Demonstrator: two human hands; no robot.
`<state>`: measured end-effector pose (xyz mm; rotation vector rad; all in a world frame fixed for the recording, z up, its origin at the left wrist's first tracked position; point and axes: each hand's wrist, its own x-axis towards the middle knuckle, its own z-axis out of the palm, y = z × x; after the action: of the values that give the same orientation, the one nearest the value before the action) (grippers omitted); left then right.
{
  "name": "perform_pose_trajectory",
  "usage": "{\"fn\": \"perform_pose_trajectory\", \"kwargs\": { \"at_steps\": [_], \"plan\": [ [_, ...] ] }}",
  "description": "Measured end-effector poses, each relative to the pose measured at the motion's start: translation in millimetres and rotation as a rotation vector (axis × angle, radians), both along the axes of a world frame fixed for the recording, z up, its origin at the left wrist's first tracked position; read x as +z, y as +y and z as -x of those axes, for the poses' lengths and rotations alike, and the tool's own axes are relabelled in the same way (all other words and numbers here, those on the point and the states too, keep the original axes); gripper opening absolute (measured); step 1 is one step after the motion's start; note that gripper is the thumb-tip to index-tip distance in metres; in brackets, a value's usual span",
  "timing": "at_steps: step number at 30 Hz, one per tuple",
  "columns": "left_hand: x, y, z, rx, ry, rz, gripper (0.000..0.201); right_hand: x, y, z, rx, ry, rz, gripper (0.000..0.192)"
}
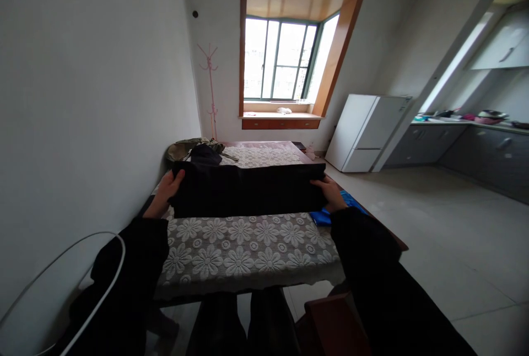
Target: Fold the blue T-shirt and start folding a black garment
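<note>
A long rectangle of black cloth (pixel 248 190) is stretched level above the table, its kind of garment or fabric not clear. My left hand (pixel 167 188) grips its left end, thumb on the near face. At the other end, my right hand (pixel 329 190) pinches the cloth's right edge. The fingers behind the cloth are hidden on both sides. Below it lies a lace tablecloth (pixel 237 259) with a flower pattern. Something blue and shiny (pixel 322 218) rests on the table under my right wrist, partly covered.
A bag-like bundle (pixel 185 149) and dark cloth (pixel 205 154) lie at the table's far left. A white cable (pixel 122 246) loops at lower left. A brown wooden seat (pixel 336 323) stands near my legs. A coat rack (pixel 211 86), window and fridge (pixel 363 130) are beyond.
</note>
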<state>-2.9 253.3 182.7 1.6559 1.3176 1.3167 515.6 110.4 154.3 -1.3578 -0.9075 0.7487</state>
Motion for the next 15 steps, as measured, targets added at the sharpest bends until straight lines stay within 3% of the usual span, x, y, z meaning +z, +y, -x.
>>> {"fn": "perform_pose_trajectory", "kwargs": {
  "at_steps": [3, 6, 9, 12, 15],
  "plan": [
    [-4.3, 14, -9, -0.066, 0.094, -0.025, 0.057, -8.1, 30, -3, -0.017, -0.151, 0.105, 0.026],
    [-33.8, 8, -21, -0.149, 0.103, 0.037, 0.05, -32.2, 43, 6, -0.017, -0.198, 0.148, 0.021],
    [-55.6, 3, -31, -0.124, 0.091, 0.032, 0.045, -50.4, 48, 16, -0.07, -0.208, 0.111, 0.019],
    [-53.3, -2, -35, -0.089, 0.005, -0.006, 0.045, -56.1, 45, 19, -0.109, -0.175, 0.041, 0.026],
    [-41.5, -25, -25, -0.111, -0.248, -0.029, 0.044, -60.4, 18, 11, -0.076, -0.062, -0.065, 0.036]
  ]
}}
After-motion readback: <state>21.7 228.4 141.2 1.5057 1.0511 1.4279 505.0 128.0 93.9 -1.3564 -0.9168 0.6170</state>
